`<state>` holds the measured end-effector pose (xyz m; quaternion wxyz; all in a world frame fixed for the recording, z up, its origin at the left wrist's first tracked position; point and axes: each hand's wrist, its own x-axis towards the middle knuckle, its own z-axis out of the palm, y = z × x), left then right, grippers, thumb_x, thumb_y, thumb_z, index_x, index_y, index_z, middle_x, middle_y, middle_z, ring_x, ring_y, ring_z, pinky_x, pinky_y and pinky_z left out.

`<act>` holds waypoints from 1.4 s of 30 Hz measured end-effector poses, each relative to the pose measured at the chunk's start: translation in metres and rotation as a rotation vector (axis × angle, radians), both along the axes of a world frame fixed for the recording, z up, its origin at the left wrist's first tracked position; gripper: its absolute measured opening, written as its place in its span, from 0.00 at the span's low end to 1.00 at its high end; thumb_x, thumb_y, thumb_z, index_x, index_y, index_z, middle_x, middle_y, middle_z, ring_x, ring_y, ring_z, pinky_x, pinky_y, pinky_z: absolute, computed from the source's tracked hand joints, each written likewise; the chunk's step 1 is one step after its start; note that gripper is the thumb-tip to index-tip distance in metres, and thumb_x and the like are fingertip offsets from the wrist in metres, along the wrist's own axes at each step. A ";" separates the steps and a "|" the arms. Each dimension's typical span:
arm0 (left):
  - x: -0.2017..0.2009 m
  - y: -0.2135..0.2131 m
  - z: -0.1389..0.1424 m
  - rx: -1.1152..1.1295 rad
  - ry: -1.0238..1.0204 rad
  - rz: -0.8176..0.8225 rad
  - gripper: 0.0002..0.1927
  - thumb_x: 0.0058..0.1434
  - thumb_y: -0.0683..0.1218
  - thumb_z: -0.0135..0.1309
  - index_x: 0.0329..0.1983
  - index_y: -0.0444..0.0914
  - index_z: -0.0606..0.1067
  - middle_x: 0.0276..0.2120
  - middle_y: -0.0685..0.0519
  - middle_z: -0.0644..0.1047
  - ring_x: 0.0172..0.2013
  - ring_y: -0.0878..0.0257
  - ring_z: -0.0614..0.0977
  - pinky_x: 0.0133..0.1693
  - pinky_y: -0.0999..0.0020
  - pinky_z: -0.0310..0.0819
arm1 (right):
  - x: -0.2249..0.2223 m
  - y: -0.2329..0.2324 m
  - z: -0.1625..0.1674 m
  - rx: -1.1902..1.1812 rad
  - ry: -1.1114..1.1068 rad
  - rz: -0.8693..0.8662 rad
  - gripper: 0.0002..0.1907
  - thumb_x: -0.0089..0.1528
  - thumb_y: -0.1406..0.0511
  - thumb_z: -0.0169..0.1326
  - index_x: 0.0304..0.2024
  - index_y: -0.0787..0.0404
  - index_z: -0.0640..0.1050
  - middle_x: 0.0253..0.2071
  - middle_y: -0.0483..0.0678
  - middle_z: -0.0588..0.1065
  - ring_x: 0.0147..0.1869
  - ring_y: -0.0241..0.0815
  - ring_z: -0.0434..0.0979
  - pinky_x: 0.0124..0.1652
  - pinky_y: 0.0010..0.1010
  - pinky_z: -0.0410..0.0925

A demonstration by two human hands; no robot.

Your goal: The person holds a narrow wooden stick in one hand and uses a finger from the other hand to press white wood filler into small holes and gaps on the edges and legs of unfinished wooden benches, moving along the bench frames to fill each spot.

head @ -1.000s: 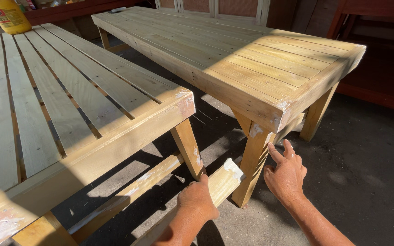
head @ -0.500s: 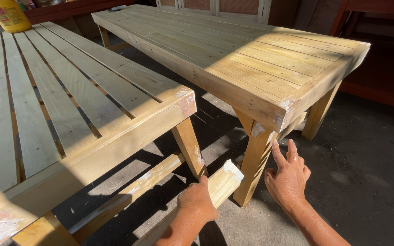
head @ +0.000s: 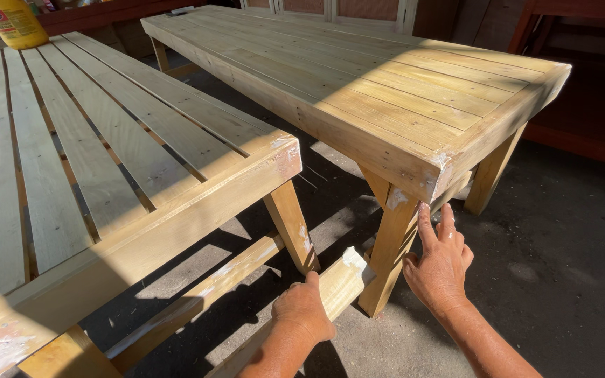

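- Filler work on the bench leg (head: pixel 395 245) looks to be the step in hand: pale patches of putty show at the table corner (head: pixel 437 162), on the leg's upper face and on the end of the low rail (head: pixel 341 276)
- Right hand (head: pixel 441 266), lower centre-right of the frame, has its fingers spread and released, grasping nothing; the index fingertip (head: pixel 423 208) touches the leg's edge just under the corner
- Left hand (head: pixel 304 308), lower centre, lies palm down on the low rail, fingers curled over it in a loose grip, seemingly to steady the body
- Slatted bench top (head: pixel 106 154) fills the left side; a yellow bottle (head: pixel 10 21) stands at upper left
- Next move, as a judgement, calls for light, even fingertip pressure along the joint, so the filler is smoothed and not dragged out
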<state>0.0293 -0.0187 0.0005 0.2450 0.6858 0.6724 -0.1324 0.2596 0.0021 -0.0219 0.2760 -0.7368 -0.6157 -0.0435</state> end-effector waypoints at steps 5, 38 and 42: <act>0.000 0.001 0.001 0.013 -0.011 0.011 0.50 0.51 0.50 0.69 0.71 0.39 0.54 0.55 0.38 0.73 0.55 0.47 0.80 0.52 0.53 0.82 | -0.004 0.001 -0.006 -0.059 -0.073 -0.023 0.50 0.49 0.70 0.62 0.73 0.45 0.62 0.75 0.62 0.50 0.68 0.54 0.62 0.63 0.50 0.55; 0.001 0.006 0.004 0.033 -0.009 0.010 0.51 0.50 0.50 0.69 0.72 0.39 0.54 0.55 0.38 0.74 0.55 0.48 0.80 0.54 0.54 0.81 | -0.002 0.008 0.002 -0.066 0.189 0.017 0.47 0.51 0.68 0.62 0.72 0.54 0.62 0.75 0.58 0.50 0.70 0.55 0.59 0.64 0.52 0.56; 0.000 0.005 0.003 0.022 -0.016 0.013 0.51 0.51 0.51 0.70 0.73 0.38 0.53 0.56 0.38 0.73 0.56 0.47 0.80 0.55 0.52 0.80 | -0.008 0.000 -0.011 -0.228 0.040 0.004 0.40 0.55 0.65 0.61 0.70 0.48 0.65 0.77 0.57 0.49 0.71 0.51 0.60 0.64 0.51 0.57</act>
